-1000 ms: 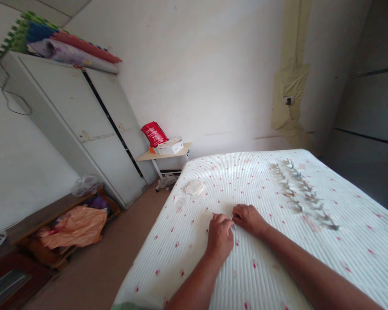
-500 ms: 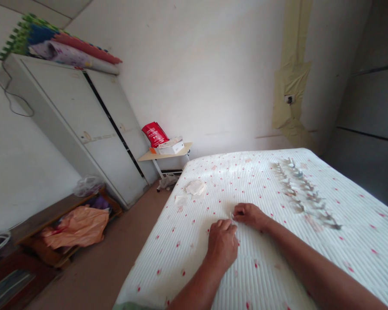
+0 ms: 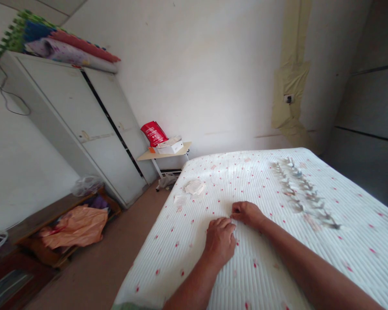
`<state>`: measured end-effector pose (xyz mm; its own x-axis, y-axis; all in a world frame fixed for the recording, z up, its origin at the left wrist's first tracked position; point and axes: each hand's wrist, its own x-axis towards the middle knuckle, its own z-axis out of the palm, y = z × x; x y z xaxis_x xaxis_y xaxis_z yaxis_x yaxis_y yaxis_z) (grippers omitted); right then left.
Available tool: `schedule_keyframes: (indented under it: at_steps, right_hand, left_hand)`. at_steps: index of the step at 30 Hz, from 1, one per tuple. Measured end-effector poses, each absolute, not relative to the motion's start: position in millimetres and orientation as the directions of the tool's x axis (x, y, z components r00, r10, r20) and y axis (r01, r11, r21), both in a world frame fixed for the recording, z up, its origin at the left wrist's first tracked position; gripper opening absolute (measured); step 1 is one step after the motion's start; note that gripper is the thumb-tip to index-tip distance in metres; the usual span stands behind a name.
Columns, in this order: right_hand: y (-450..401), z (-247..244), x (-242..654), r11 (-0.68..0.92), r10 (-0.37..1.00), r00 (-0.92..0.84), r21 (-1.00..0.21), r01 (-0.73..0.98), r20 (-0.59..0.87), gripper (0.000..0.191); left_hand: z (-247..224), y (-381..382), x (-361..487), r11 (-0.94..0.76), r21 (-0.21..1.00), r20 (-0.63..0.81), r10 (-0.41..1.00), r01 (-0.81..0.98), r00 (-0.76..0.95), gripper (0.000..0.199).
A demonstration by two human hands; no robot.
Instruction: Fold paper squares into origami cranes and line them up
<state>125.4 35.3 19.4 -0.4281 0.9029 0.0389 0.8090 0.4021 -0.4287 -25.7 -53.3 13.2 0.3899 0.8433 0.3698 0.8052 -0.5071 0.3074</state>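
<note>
Clock from your hands, going left to right. 9 o'clock: orange plastic bag (image 3: pixel 76 227) on the low shelf, no print I can read. 10: grey cabinet (image 3: pixel 64 103), rolled mats (image 3: pixel 80 56) on top, probably stored up there to save floor. 10–11: red bag (image 3: pixel 153 134) with white lettering, too blurred to read, leaning back above a white box (image 3: pixel 170 147); mark on the box front is illegible.

Nearer, also 10–11: printed paper slips (image 3: pixel 195 187) flat on the bed (image 3: pixel 158 254), one lying apart nearest you. Likely set there to be within reach. Print too small to read.

Center: your left hand (image 3: pixel 220 241) is curled palm-down, fingertips near those of your right hand (image 3: pixel 247 214), which is bent in a pinch shape. Looks like fine two-handed work, braced on the bed. Fingers hide whatever's between; can't tell if either grips.

2 o'clock: small folded pieces (image 3: pixel 313 199) in rough rows, likely spaced out so they don't snag.
</note>
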Motion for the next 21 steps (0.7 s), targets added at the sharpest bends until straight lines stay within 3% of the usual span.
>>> schedule_keyframes:
  at_steps: [15,21]
  right_hand:
    - [42,12,122,0.398,0.917,-0.382,-0.299,0.867,0.112,0.018]
    - [46,11,119,0.323,0.945,-0.292,-0.302,0.897,0.144,0.019]
  left_hand:
    - [13,-59,-22,-0.402,0.241,0.219,0.909,0.883,0.354,0.04]
    - [11,-59,-23,-0.401,0.254,0.259,0.905,0.88,0.337,0.041]
